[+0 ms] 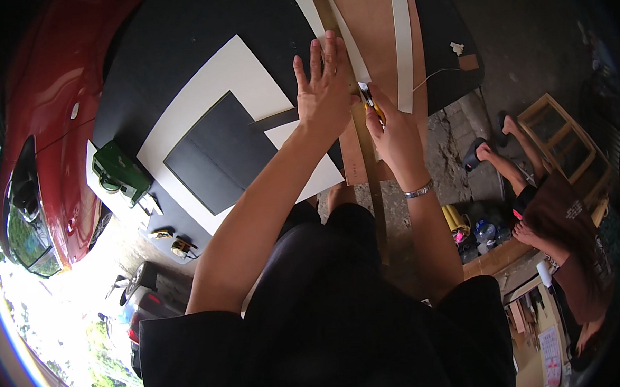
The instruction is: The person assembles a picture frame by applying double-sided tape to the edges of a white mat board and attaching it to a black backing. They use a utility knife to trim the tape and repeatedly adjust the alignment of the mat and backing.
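Observation:
My left hand (323,89) lies flat with its fingers spread, pressing on a long metal straightedge (374,197). That straightedge runs from the table's far side toward my body and overhangs the near edge. In my right hand (396,138) is a yellow and black utility knife (371,102), its tip against the straightedge's right side. Beneath the tip lies a narrow white sheet (353,48) on a tan board (375,18). A second white strip (403,51) rests on the tan board farther right. Left of my hands is a white board (162,141) with a rectangular opening.
The black table (139,76) carries a green box (121,173) and a tape measure (181,247) at left. A small brown block (468,63) sits near its right edge. A red car (58,135) stands close by; at right are a seated person (561,231) and a wooden frame (560,141).

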Demonstrator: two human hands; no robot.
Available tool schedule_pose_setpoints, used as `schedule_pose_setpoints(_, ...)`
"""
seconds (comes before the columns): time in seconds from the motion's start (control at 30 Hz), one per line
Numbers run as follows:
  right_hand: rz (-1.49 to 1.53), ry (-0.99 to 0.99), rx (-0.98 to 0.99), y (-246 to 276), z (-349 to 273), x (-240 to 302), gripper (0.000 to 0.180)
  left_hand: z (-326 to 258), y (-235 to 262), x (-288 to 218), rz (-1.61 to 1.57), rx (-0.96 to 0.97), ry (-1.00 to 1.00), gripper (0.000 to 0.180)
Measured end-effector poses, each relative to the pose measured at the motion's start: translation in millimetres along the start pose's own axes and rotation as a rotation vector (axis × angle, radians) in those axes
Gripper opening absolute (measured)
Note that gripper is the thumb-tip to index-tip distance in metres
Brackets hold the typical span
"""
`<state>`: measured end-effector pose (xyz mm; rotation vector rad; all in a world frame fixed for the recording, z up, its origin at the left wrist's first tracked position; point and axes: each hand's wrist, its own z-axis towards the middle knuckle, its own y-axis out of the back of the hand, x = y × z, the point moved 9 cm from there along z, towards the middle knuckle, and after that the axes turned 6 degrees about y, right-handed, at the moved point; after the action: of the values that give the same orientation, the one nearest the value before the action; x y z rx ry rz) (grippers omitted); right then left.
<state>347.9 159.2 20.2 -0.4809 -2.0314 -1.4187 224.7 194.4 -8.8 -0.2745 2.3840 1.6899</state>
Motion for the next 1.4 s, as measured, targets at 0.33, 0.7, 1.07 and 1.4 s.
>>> schedule_pose_setpoints(0.33, -0.036, -0.053, 0.044, -2, -5, 0, 0.043, 0, -1, 2, 0.015, -0.007, -0.005, 0.110)
schedule_pose_setpoints(0.7, 0.032, -0.222, -0.067, -4, -114, -30, 0.045, -2, 5, 6, -0.070, -0.015, -0.054, 0.109)
schedule_pose_setpoints(1.07, -0.034, -0.477, -0.030, -36, -204, -71, 0.046, -57, 13, 45, -0.164, -0.148, -0.017, 0.036)
schedule_pose_setpoints(1.4, -0.123, -0.022, -0.277, 39, -101, -45, 0.049, -79, 69, 47, -0.342, -0.298, 0.001, 0.030)
